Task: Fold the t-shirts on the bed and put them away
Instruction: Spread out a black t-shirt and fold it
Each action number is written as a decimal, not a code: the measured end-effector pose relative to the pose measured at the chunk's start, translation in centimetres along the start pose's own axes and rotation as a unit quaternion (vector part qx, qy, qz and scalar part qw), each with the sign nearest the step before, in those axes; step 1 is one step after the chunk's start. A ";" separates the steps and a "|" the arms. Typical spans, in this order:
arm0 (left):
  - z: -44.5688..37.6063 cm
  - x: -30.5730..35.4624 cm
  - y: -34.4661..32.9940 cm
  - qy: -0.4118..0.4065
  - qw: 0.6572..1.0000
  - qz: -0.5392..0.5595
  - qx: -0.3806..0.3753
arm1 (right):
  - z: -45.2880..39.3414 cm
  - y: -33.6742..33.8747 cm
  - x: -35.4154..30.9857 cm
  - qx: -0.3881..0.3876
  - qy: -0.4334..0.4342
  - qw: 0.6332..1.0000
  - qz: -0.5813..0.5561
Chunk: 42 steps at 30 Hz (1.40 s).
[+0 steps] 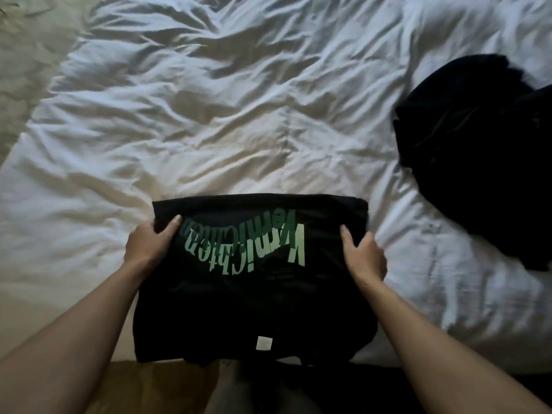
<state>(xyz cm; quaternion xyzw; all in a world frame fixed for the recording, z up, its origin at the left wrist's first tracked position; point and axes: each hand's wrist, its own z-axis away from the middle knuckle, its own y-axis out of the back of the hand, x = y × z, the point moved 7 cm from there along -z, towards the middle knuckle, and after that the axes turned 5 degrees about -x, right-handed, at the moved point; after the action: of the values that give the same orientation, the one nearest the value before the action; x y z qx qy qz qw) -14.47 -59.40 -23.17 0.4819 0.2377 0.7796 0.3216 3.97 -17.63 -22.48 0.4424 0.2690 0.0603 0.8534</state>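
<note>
A black t-shirt (254, 300) with green lettering lies folded into a rectangle at the near edge of the bed, print side up and upside down to me, a small white label near its bottom. My left hand (148, 245) grips its left edge, thumb on top. On the right edge my right hand (363, 255) pinches the cloth the same way. A heap of dark unfolded clothing (478, 156) rests on the bed at the right.
The bed is covered by a rumpled white duvet (227, 115), with a white pillow (466, 28) at the far right. Brown floor (155, 386) shows below the bed's near edge.
</note>
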 end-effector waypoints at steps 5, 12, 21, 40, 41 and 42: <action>-1.0 3.0 1.1 -0.042 0.996 0.063 0.049 | -1.6 1.1 -2.1 0.034 0.074 0.993 -0.084; -4.5 4.2 0.7 -0.001 1.000 0.018 0.020 | -6.0 2.3 -5.7 -0.023 0.086 0.992 -0.090; -2.6 3.1 1.3 0.041 0.997 -0.065 0.019 | -0.1 1.4 0.7 0.032 -0.019 0.995 -0.095; -3.0 19.8 -11.1 -0.236 0.911 -0.283 -0.187 | 20.7 -13.8 -2.0 -0.048 -0.409 0.741 -0.529; -3.0 19.9 -11.1 -0.229 0.912 -0.277 -0.198 | 20.8 -14.0 -2.2 -0.048 -0.413 0.728 -0.545; -3.1 20.0 -11.1 -0.223 0.913 -0.271 -0.208 | 20.7 -14.0 -2.3 -0.055 -0.419 0.714 -0.558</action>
<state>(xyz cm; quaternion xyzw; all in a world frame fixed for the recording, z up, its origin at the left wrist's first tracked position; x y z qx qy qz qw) -20.78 -37.45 -20.10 0.4824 0.1139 0.5663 0.6585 10.73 -41.82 -22.95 0.1440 0.0785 -0.6037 0.7801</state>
